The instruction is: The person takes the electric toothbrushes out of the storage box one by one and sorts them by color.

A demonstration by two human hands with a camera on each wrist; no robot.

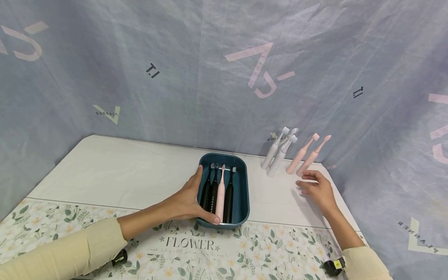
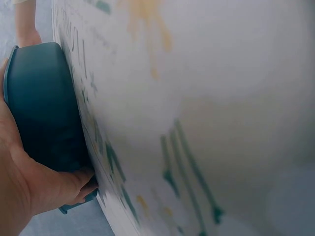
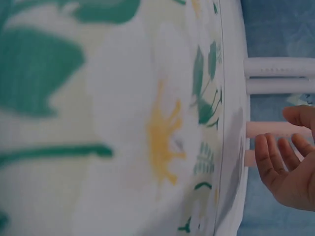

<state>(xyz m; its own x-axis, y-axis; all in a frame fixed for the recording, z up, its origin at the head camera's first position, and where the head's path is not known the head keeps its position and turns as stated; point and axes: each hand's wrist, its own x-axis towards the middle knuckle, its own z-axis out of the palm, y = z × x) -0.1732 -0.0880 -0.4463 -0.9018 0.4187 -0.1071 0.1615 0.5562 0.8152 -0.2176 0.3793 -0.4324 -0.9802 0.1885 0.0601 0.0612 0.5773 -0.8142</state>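
Observation:
My left hand point(image 1: 189, 201) grips the left side of a dark teal storage bin point(image 1: 244, 190), thumb along its front rim and fingers at its left wall. Inside the bin lie three black electric toothbrushes point(image 1: 228, 200) and one pink electric toothbrush point(image 1: 220, 194), heads toward the back. To the right, two more pink electric toothbrushes point(image 1: 297, 159) stand upright. My right hand point(image 1: 319, 191) is just in front of them, fingers loosely bent and holding nothing; the right wrist view shows the pink handles point(image 3: 266, 129) beyond the fingers. Whether a fingertip touches one, I cannot tell.
A group of white electric toothbrushes point(image 1: 276, 163) stands upright left of the pink pair. The white table surface point(image 1: 122, 171) has a floral mat point(image 1: 280, 249) along its front. Grey printed cloth point(image 1: 192, 77) hangs behind and at the sides.

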